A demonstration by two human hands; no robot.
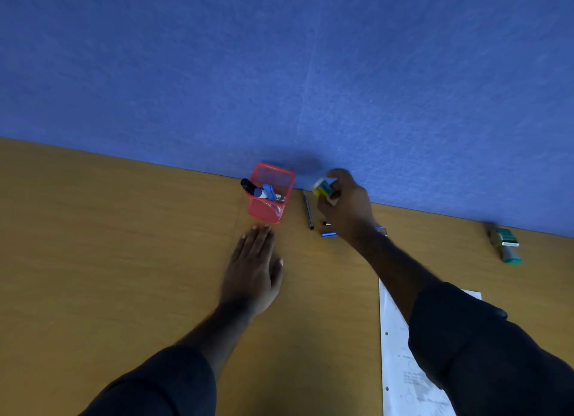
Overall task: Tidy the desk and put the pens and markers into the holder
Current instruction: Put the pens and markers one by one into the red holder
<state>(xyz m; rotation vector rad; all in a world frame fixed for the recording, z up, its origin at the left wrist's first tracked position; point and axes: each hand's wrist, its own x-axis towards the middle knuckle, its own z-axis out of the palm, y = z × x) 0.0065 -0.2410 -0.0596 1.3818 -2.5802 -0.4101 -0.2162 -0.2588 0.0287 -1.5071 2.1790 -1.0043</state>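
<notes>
red mesh holder (271,198) stands at the desk's (124,260) far edge with markers (259,190) inside. our left hand (253,269) lies flat just before it, fingers straight. our right hand (346,204) grips a yellow-green box (323,188); its label is unreadable. a pen (308,210) lies between holder and right hand.

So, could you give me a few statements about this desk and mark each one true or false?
1. The red mesh holder already has markers in it. True.
2. The right hand is empty. False: it grips a small yellow and green object.
3. The left hand lies flat on the desk, fingers straight. True.
4. The thin dark pen stands in the holder. False: it lies on the desk beside it.
</notes>
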